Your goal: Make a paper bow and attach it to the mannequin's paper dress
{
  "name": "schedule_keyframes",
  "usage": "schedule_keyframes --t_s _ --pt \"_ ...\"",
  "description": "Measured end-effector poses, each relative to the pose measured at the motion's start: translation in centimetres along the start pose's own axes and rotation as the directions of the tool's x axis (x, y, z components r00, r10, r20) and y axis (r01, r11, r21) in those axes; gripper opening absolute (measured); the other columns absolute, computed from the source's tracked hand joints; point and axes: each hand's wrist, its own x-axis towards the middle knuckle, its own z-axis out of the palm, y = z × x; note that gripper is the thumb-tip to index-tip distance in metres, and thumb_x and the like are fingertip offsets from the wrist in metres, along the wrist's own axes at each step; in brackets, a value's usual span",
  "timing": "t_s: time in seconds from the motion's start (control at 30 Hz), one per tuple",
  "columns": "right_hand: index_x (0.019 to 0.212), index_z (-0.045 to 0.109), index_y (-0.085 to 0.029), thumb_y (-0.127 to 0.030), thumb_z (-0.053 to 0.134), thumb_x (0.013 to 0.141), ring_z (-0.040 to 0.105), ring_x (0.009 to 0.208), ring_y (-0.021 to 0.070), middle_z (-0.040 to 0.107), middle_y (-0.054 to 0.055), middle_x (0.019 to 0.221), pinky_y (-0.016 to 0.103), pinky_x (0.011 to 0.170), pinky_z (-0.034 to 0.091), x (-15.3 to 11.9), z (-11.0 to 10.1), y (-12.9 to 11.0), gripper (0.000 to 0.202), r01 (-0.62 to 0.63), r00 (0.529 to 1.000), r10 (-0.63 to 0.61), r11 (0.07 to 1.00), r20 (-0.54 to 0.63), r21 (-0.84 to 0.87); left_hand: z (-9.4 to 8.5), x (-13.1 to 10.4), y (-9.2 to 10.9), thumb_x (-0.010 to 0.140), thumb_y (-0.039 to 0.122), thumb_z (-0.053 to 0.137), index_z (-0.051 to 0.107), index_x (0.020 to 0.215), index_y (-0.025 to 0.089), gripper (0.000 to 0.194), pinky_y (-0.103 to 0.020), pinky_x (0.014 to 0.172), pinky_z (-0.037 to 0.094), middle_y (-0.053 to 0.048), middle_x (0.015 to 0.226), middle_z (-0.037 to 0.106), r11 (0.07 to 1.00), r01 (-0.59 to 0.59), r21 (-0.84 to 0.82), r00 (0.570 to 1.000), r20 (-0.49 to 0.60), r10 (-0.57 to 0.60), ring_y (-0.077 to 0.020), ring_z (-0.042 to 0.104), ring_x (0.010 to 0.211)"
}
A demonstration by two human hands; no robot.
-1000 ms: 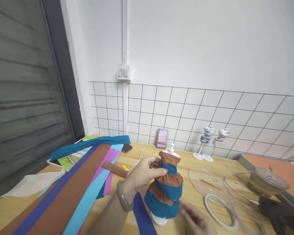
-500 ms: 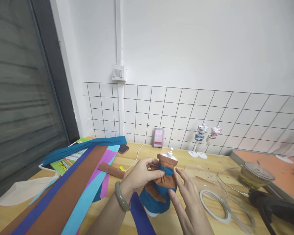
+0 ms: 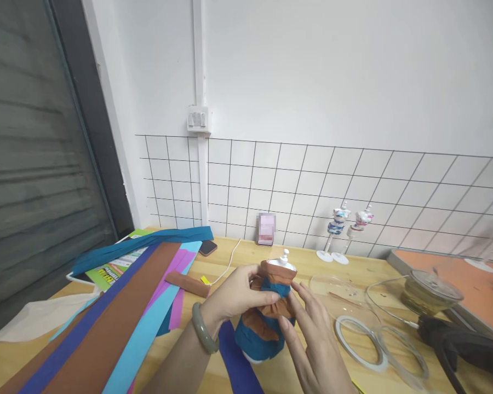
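A small white dress form wrapped in brown and teal crepe paper stands slightly tilted on the table. It has a brown top band, a teal waist and a gathered skirt in both colours. My left hand, with a green bangle at the wrist, grips it at the waist. The thumb presses on the front and the other fingers go behind. Fingers apart, my right hand rests its fingertips against the right side of the skirt and waist. Under my left wrist lies a dark blue paper strip.
Coloured paper strips fan out at left over a green booklet. A folded brown strip lies nearer. Tape rings, a black tool and a lidded pot are at right. Two small dress forms and a phone stand behind.
The dress form has tipped slightly to the left, its top shifting left and a bit down. My left thumb stays at the waist; my right hand moved slightly left with it.
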Motion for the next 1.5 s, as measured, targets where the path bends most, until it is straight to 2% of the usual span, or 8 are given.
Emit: schedule_keyframes --t_s 0.13,0.37,0.6,0.77,0.87,1.0,1.17,1.5 --pt "0.129 0.042 -0.027 -0.034 0.045 0.087 0.035 0.126 0.0315 0.041 0.01 0.136 0.054 0.095 0.041 0.5 -0.7 -0.4 0.042 -0.041 0.999 0.042 0.995 -0.001 0.086 0.2 -0.2 0.2 0.069 0.02 0.067 0.058 0.112 0.015 0.043 -0.036 0.085 0.046 -0.01 0.106 0.064 0.999 0.046 -0.015 0.999 -0.013 -0.046 -0.0246 0.059 0.1" --pt "0.113 0.056 -0.025 -0.045 0.046 0.084 0.049 0.115 0.0258 0.057 0.008 0.12 0.046 0.096 0.041 4.6 -4.5 -1.1 0.036 -0.303 0.944 0.329 0.883 -0.013 0.359 0.5 -0.5 0.7 0.073 0.021 0.062 0.057 0.11 0.018 0.038 -0.032 0.069 0.052 -0.007 0.102 0.064 0.989 0.132 -0.063 0.991 0.042 -0.129 -0.0238 0.061 0.092" --pt "0.096 0.067 -0.021 -0.044 0.049 0.083 0.056 0.104 0.0247 0.063 0.009 0.11 0.039 0.09 0.044 9.2 -6.4 -2.9 0.032 -0.238 0.971 0.221 0.887 0.088 0.396 0.3 -0.5 0.3 0.073 0.017 0.06 0.06 0.101 0.016 0.029 -0.029 0.068 0.049 -0.004 0.089 0.067 0.996 0.084 0.03 0.996 0.007 -0.084 -0.0198 0.063 0.084" --pt "0.096 0.068 -0.02 -0.046 0.047 0.084 0.061 0.095 0.0251 0.069 0.008 0.099 0.037 0.083 0.048 10.2 -6.6 -2.4 0.035 -0.282 0.955 0.203 0.841 0.215 0.462 -0.4 -0.4 0.2 0.073 0.027 0.064 0.06 0.105 0.015 0.035 -0.035 0.082 0.045 -0.007 0.099 0.065 0.995 0.012 0.1 0.999 0.046 -0.016 -0.0231 0.059 0.096" --pt "0.093 0.069 -0.019 -0.049 0.05 0.082 0.061 0.094 0.0267 0.07 0.009 0.099 0.039 0.084 0.048 10.3 -7.1 -1.7 0.037 -0.32 0.946 0.255 0.823 0.199 0.469 -0.9 -0.3 0.1 0.076 0.035 0.061 0.061 0.107 0.016 0.036 -0.037 0.09 0.041 -0.009 0.108 0.063 0.992 -0.013 0.125 1.0 -0.023 0.016 -0.0241 0.055 0.104" --pt "0.085 0.071 -0.02 -0.05 0.053 0.079 0.061 0.096 0.0277 0.071 0.007 0.097 0.038 0.085 0.048 10.5 -7.8 -1.7 0.035 -0.303 0.953 0.273 0.849 0.131 0.433 -0.9 -0.2 -0.2 0.075 0.036 0.063 0.065 0.087 0.017 0.023 -0.037 0.092 0.038 -0.008 0.102 0.065 0.981 -0.016 0.191 0.989 -0.144 0.044 -0.0229 0.056 0.101" --pt "0.078 0.071 -0.022 -0.05 0.055 0.077 0.06 0.099 0.0268 0.07 0.005 0.098 0.035 0.086 0.048 10.7 -7.9 -2.1 0.032 -0.266 0.964 0.249 0.869 0.096 0.418 -0.3 -0.3 0.1 0.068 0.028 0.069 0.065 0.074 0.018 0.012 -0.035 0.094 0.034 -0.005 0.095 0.066 0.968 -0.082 0.237 0.982 -0.147 0.12 -0.0224 0.055 0.102" --pt "0.069 0.07 -0.022 -0.052 0.054 0.077 0.061 0.089 0.0263 0.07 0.007 0.093 0.04 0.086 0.047 10.2 -7.6 -3.2 0.035 -0.193 0.981 0.183 0.895 0.065 0.401 0.1 -0.3 0.3 0.065 0.02 0.069 0.062 0.068 0.016 0.009 -0.029 0.08 0.041 -0.002 0.081 0.064 0.961 -0.043 0.274 0.987 -0.135 0.083 -0.0194 0.059 0.086"
